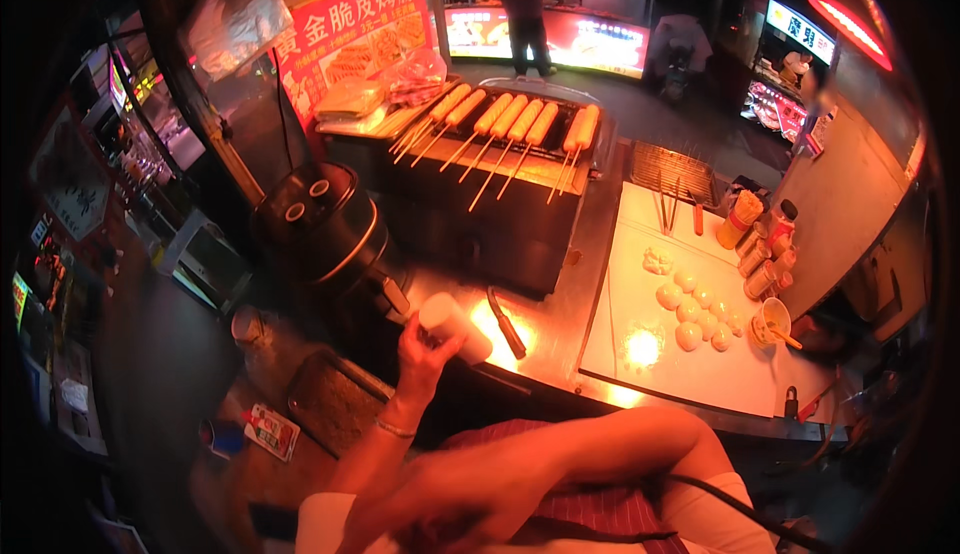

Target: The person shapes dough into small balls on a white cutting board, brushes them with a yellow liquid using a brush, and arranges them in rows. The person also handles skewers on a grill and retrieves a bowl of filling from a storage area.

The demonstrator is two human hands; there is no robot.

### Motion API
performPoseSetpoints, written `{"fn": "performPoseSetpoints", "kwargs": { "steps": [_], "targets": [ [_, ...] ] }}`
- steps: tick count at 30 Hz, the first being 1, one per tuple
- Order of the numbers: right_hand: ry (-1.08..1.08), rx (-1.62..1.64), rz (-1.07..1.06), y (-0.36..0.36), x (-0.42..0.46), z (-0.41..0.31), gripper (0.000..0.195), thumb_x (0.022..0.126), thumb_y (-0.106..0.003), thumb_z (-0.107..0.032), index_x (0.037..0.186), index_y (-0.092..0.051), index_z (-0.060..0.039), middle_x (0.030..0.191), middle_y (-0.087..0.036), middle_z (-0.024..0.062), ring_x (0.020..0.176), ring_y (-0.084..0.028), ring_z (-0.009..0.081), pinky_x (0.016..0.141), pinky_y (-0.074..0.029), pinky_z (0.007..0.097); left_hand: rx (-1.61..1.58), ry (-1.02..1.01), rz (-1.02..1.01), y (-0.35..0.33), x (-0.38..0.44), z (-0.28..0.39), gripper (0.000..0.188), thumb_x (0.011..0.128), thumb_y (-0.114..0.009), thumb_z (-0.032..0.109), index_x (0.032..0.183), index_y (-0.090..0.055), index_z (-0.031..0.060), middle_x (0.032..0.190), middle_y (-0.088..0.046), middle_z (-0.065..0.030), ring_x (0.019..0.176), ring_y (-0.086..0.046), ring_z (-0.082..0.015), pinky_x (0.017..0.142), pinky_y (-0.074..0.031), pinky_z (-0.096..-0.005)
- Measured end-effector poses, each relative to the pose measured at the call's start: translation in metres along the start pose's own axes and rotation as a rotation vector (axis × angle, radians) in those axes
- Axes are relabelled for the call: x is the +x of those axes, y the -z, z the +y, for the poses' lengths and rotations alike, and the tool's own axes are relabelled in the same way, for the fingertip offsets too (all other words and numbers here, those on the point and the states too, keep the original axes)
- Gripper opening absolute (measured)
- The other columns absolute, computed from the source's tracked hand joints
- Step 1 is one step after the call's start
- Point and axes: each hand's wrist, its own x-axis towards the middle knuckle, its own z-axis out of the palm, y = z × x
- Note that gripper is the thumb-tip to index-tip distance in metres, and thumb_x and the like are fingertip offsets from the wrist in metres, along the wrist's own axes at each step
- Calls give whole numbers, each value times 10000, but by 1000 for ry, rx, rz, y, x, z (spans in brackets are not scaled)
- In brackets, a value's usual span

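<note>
My left hand (427, 351) is raised over the counter's near left edge, fingers and thumb around a pale, plain cylinder (454, 327), perhaps a cup or container. A black-handled tool (510, 332) lies on the metal counter just right of it. My right arm crosses my red striped apron (592, 509), and my right hand (442, 498) is a blur near my left forearm; its fingers cannot be made out. Beyond stands a black grill (487, 231) with several sausages on sticks (510, 118) on top. Several round dough balls (694, 314) lie on a white board (637, 254).
A black round appliance (322, 216) stands left of the grill. Seasoning jars (759, 280), a paper cup (769, 323) with a spoon, tongs (669, 205) and a wire rack (671, 171) are at right. A tray (337, 396) and sauce pouch (271, 432) lie lower left. A person (521, 13) stands beyond.
</note>
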Motion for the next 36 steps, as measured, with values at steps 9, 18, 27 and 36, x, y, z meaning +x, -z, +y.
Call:
{"fn": "performPoseSetpoints", "kwargs": {
  "steps": [9, 18, 27, 36],
  "targets": [
    [-365, -1188, 1091, 32, -125, 44, 647, 697, -808, -203, 1267, -529, -79, 1100, -556, 115, 986, -558, 239, 834, -469, 338, -415, 65, -26, -76, -1, 16, 258, 873, -644, 109, 1102, -538, 54, 973, -587, -29, 886, -578, -131, 758, -503, -275],
    [-374, -835, 1271, 17, -178, 74, 364, 787, -728, -181, 1110, -628, -47, 944, -591, 86, 822, -555, 189, 689, -455, 286, -370, 223, -94, -97, -33, -13, 400, 847, -693, 205, 1145, -470, 59, 1009, -542, -33, 906, -560, -152, 792, -483, -294],
    [-335, -307, 1444, 11, -206, 92, 195, 898, -617, -189, 951, -675, -10, 761, -598, -15, 688, -528, 74, 624, -435, 223, -401, 374, -223, -95, -58, -22, 454, 823, -678, 50, 1225, -468, 24, 1116, -575, -86, 1027, -566, -193, 899, -461, -329],
    [27, 279, 1776, 12, -211, 88, 280, 933, -565, -209, 1134, -571, -13, 1017, -626, 49, 899, -601, 147, 783, -489, 274, -635, 504, -120, -95, -64, -40, 412, 852, -624, 84, 1221, -457, 11, 1111, -576, -90, 1012, -580, -188, 890, -484, -321]
  ]
}}
